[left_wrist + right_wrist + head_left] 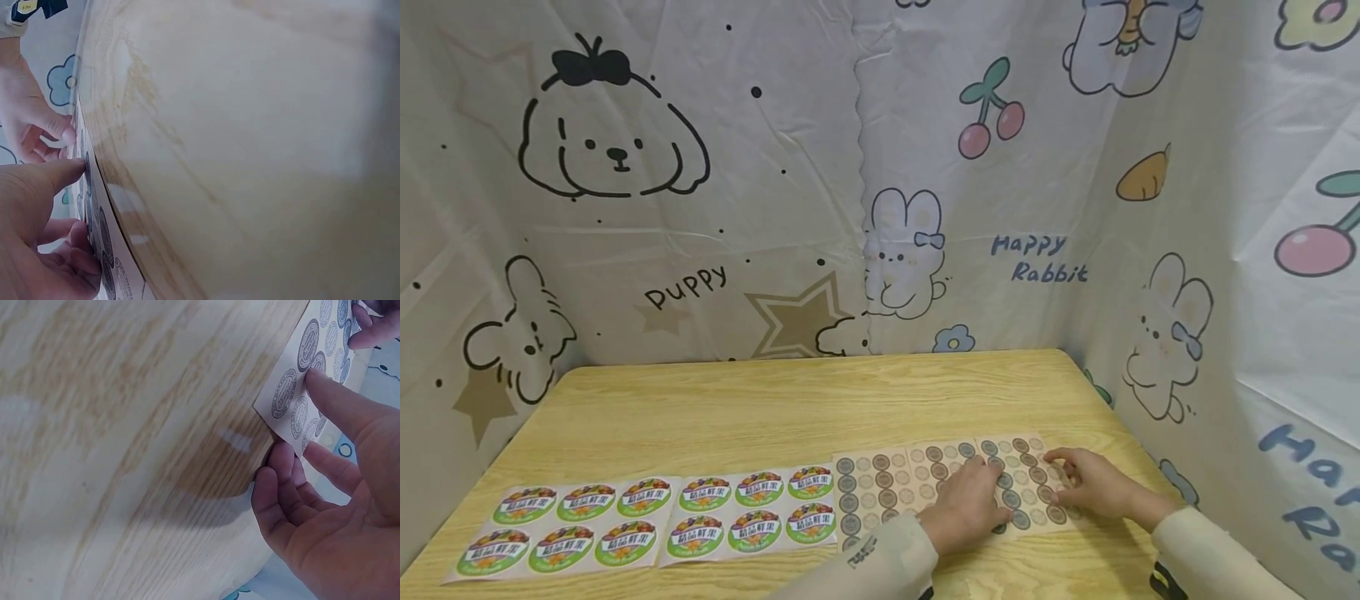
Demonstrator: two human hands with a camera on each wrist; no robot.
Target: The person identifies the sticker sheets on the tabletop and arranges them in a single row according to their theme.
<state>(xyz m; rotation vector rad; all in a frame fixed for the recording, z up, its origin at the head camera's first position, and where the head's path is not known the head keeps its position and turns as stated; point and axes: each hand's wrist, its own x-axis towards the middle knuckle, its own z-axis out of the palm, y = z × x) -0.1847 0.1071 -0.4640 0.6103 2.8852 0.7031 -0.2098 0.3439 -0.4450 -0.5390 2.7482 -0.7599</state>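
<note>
Three pale sheets of small round grey and brown stickers lie edge to edge on the table: a left sheet (867, 483), a middle sheet (934, 471) and a right sheet (1024, 498). My left hand (962, 504) rests on the sheets near the seam between the middle and right ones, its index finger touching the paper and some other fingers bent. At the right sheet's outer edge is my right hand (1093, 483). In the right wrist view, its thumb touches the sticker sheet (290, 403) from above, while relaxed fingers lie along its edge and on the table.
To the left lie two white sheets of oval fruit labels, an outer one (568, 525) and an inner one (745, 512). The wooden table (820, 400) meets a printed cloth (790, 208) behind and at both sides.
</note>
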